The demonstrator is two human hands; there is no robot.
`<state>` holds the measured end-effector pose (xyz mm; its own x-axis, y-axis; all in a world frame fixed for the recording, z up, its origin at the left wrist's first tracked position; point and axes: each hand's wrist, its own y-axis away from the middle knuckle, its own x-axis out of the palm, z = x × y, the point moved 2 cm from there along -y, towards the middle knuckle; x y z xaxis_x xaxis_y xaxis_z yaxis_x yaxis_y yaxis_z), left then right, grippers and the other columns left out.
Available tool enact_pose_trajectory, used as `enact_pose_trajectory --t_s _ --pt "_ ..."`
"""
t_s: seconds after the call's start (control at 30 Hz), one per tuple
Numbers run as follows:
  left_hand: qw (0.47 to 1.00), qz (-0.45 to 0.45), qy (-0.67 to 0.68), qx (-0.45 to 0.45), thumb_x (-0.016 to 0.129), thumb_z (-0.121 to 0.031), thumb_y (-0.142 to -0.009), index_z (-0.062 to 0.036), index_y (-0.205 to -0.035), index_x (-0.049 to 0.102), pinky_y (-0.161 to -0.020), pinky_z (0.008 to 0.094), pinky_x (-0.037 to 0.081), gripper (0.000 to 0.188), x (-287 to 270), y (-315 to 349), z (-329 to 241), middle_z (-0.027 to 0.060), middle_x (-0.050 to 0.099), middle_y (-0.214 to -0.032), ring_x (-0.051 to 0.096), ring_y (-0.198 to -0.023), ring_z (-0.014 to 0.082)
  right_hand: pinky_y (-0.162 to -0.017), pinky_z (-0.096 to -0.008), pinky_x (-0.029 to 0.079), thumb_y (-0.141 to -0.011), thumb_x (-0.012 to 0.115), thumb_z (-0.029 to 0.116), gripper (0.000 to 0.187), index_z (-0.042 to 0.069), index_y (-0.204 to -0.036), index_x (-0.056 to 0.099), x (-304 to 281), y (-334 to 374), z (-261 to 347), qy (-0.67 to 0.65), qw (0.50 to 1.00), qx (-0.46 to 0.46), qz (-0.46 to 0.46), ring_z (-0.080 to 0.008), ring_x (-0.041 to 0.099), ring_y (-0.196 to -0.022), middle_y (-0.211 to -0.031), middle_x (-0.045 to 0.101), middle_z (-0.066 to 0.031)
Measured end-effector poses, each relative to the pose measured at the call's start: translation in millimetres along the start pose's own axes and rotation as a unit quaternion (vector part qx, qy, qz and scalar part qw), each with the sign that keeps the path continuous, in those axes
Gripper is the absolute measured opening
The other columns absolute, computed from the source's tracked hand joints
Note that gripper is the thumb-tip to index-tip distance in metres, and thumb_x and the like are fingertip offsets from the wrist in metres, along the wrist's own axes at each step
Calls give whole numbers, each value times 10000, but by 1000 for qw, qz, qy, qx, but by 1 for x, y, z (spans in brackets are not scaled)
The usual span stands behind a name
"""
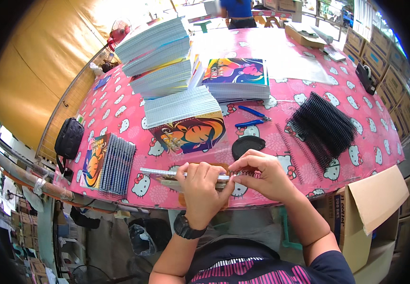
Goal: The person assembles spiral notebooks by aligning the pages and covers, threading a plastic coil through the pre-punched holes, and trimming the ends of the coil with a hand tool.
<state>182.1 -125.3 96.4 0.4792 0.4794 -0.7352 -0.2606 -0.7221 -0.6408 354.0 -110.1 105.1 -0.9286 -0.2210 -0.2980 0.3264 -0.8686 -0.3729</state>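
Near the table's front edge, my left hand [201, 182] is wrapped round a notebook [155, 172] held on edge, its page edges facing up. My right hand [266, 177] pinches a dark spiral binding coil [251, 174] at the notebook's right end. The fingertips of both hands almost meet there. How far the coil runs into the pages is hidden by my fingers. Just beyond my right hand lies a round black dish [247, 147]. Two blue-handled cutters [252, 123] rest farther back. A pile of black coils [323, 130] lies to the right, with several loose ones beside it.
Unbound notebooks with colourful covers [186, 124] stand in stacks ahead, the tallest stack [155, 52] at the back left. Spiral-bound notebooks [116, 163] and a black pouch [69, 138] are on the left. An open cardboard box [356, 213] adjoins the right edge. A person in blue [237, 10] is beyond the table.
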Motion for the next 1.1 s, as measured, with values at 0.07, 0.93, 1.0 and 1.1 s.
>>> enact_pose_trajectory --t_s 0.07,0.93,1.0,1.1 --pt "1000 16 22 1 758 -334 -729 -141 -845 625 -856 425 323 262 -3 0 2 24 537 -805 513 -820 237 -648 -254 478 -780 730 29 186 37 -965 708 1 -1 5 23 999 -14 32 -124 601 -743 -872 633 -52" --pt "991 39 106 74 658 -324 -842 -176 -956 675 -860 426 314 188 -20 9 30 -26 590 -813 545 -821 179 -635 -277 521 -959 582 183 319 20 -1233 593 -3 -20 -9 -40 973 203 98 -106 621 -709 -867 685 -79" --pt "986 7 145 84 635 -330 -862 -169 -920 668 -874 443 310 174 -26 2 19 -26 586 -802 543 -813 183 -822 -355 526 -925 610 182 355 34 -1248 591 -22 -30 -62 200 973 113 19 -206 642 -942 -1032 681 -109" --pt "986 18 137 90 622 -341 -875 -167 -943 652 -893 457 305 190 -23 3 21 -18 587 -809 546 -824 190 -1033 -483 355 -793 703 272 536 98 -1282 571 -9 -41 -117 446 890 93 -15 -384 403 -1259 -1283 565 -151"
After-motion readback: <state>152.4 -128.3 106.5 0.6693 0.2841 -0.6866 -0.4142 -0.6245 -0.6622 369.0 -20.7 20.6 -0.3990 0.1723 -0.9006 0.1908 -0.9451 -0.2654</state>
